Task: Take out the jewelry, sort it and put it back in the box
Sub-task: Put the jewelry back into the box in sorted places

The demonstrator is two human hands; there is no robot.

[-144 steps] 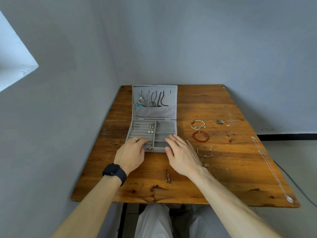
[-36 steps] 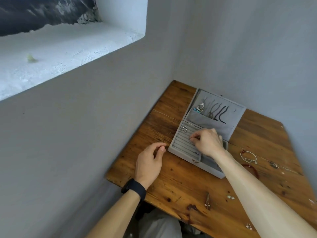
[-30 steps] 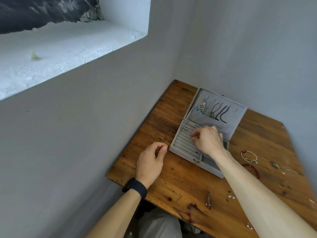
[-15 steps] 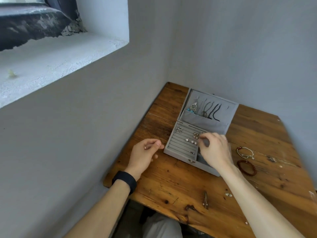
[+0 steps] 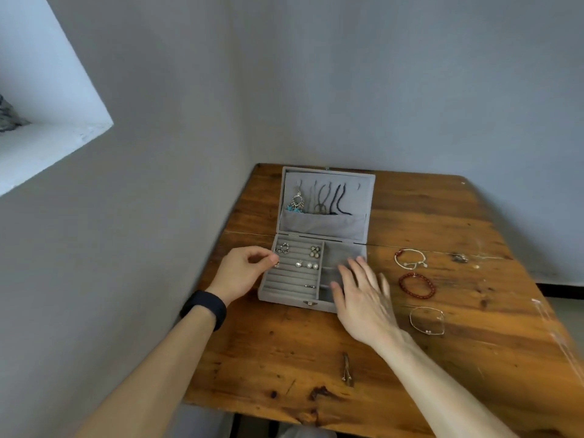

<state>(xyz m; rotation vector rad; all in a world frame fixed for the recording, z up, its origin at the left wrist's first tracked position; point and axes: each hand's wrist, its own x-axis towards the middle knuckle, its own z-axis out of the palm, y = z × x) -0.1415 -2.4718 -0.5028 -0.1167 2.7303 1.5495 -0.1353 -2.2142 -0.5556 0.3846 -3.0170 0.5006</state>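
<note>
The grey jewelry box (image 5: 289, 294) lies open on the wooden table (image 5: 410, 374). Necklaces and a dangling earring (image 5: 297, 202) hang in its raised lid (image 5: 325, 226). Several studs (image 5: 308, 264) and rings sit in the ring rows. My left hand (image 5: 245, 271) is at the box's left edge, thumb and fingers pinching a small silver ring (image 5: 277, 264). My right hand (image 5: 360, 300) lies flat with fingers spread over the box's right compartments and holds nothing. Three bracelets lie to the right of the box: a white one (image 5: 410, 259), a red bead one (image 5: 416, 285) and a thin silver one (image 5: 426, 320).
A small brown clip-like piece (image 5: 347, 371) lies near the table's front edge. A tiny dark trinket (image 5: 459, 257) sits at the far right. Grey walls close in the table at the left and back. A window sill (image 5: 47, 143) is up at the left.
My right hand has left the ring rows and spread flat over the right compartments. My left hand has moved up to the box's left edge. The view has swung back toward the table.
</note>
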